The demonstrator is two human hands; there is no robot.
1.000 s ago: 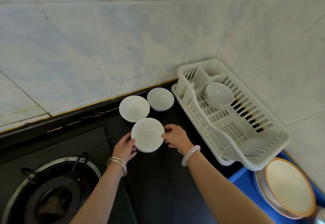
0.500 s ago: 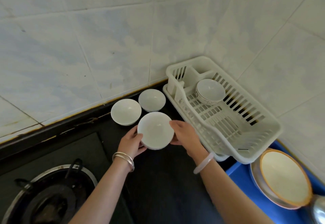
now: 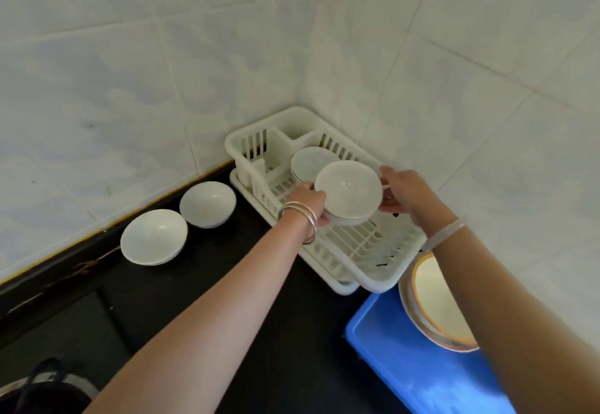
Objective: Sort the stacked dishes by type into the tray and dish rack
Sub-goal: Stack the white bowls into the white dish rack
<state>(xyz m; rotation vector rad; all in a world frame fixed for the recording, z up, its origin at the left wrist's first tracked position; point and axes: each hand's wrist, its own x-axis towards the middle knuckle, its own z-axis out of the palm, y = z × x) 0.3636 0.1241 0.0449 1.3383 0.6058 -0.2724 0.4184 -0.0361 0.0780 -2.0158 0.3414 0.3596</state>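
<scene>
Now both hands are gripping a short stack of white bowls over the white dish rack; the left hand is clasping the stack's left side with fingers curled under its rim, and the right hand is pressing against its right side, fingers spread along the edge; the stack is hovering above the rack's slatted floor, just in front of another white bowl that is already sitting in the rack near its back compartment (whether the held stack is touching that bowl cannot be told). Two more white bowls are resting upright on the black counter to the left of the rack, a shallower one nearer the camera and a deeper one just beside it toward the wall. Right of the rack, plates with orange rims are lying in the blue tray, partly hidden behind the right forearm. Silver bangles are circling the left wrist; a pale bangle is sitting on the right one.
</scene>
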